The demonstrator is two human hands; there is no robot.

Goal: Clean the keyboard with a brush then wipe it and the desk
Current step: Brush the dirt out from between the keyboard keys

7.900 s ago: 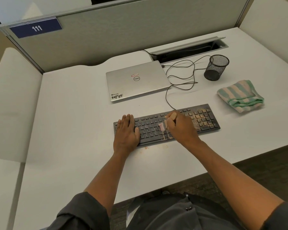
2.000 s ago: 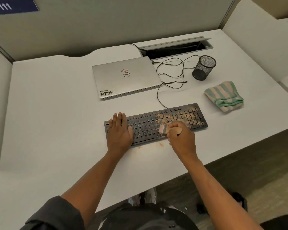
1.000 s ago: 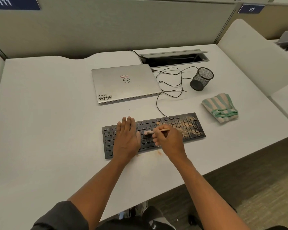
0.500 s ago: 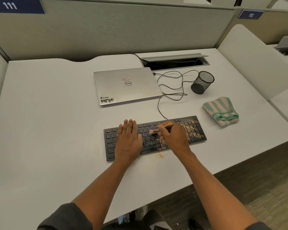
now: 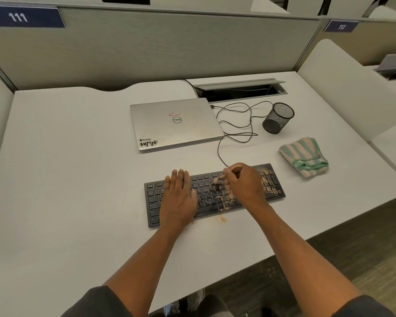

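1. The black keyboard (image 5: 215, 193) lay on the white desk (image 5: 66, 179), near its front edge; the left hand (image 5: 178, 197) rested flat on the keyboard's left half, fingers straight, covering those keys.
2. The right hand (image 5: 245, 186) gripped a small brush (image 5: 220, 179) over the middle keys; its bristles were blurred and its handle mostly hidden by the fingers.
3. Tan dust (image 5: 268, 184) covered the right-hand keys, with a little (image 5: 222, 218) on the desk just in front.
4. A striped cloth (image 5: 304, 156) lay folded to the right, apart from the keyboard.
5. Behind sat a closed silver laptop (image 5: 174, 124), a tangled cable (image 5: 238, 126) and a mesh pen cup (image 5: 278, 121).
6. Both upper arms were cut off at the bottom edge.
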